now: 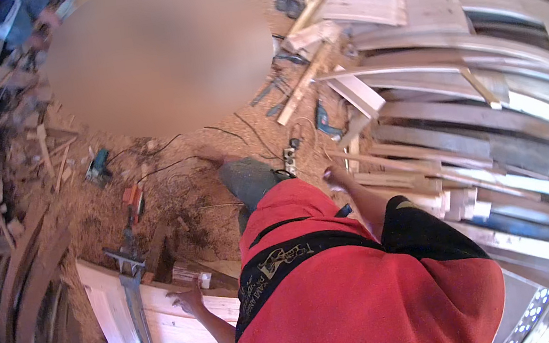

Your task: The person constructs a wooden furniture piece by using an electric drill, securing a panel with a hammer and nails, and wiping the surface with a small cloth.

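My left hand rests flat with fingers spread on a pale wooden door panel at the lower left. A long metal bar clamp runs across that panel just left of the hand. My right hand reaches out toward a stack of wooden boards on the right; its fingers look loosely curled and I cannot tell whether they hold anything. My red shirt fills the lower middle of the view.
Sawdust covers the floor. A power strip with black cables, an orange power tool and a green power tool lie on it. Planks and door frames pile up at the right; scrap wood lines the left.
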Demonstrator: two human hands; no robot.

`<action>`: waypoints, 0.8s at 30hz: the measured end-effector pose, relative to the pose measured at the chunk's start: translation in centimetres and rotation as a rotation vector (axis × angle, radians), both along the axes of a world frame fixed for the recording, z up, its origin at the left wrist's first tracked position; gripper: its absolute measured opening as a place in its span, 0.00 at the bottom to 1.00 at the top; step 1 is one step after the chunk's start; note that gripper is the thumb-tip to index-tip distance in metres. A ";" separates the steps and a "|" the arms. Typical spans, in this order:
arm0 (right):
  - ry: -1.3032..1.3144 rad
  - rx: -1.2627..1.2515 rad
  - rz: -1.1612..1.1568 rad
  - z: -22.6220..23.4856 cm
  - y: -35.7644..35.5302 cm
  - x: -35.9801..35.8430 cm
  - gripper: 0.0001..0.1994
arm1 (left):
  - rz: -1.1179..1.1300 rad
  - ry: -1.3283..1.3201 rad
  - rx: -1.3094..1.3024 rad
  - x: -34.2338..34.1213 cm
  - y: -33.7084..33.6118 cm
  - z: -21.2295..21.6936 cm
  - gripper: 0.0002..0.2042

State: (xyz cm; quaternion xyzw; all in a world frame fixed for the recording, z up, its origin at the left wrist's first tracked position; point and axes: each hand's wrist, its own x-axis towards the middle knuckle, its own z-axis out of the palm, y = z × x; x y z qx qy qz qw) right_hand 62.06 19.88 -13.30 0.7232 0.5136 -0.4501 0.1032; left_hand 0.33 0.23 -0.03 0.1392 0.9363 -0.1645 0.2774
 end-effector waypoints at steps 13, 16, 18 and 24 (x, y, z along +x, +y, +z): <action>-0.109 -0.091 0.248 -1.1 -3.5 12.3 0.18 | -0.744 0.453 -0.106 -2.8 -7.1 -8.4 0.59; -0.227 -0.069 0.185 -6.9 0.1 16.2 0.17 | -1.185 0.953 0.271 -2.8 -8.3 -11.0 0.48; -0.102 -0.161 -0.121 -13.2 2.7 18.6 0.18 | -1.353 1.149 0.069 -2.1 -7.9 -10.6 0.46; -0.292 0.036 0.166 -37.3 7.9 28.5 0.25 | -0.379 0.389 0.167 10.7 0.9 -21.5 0.46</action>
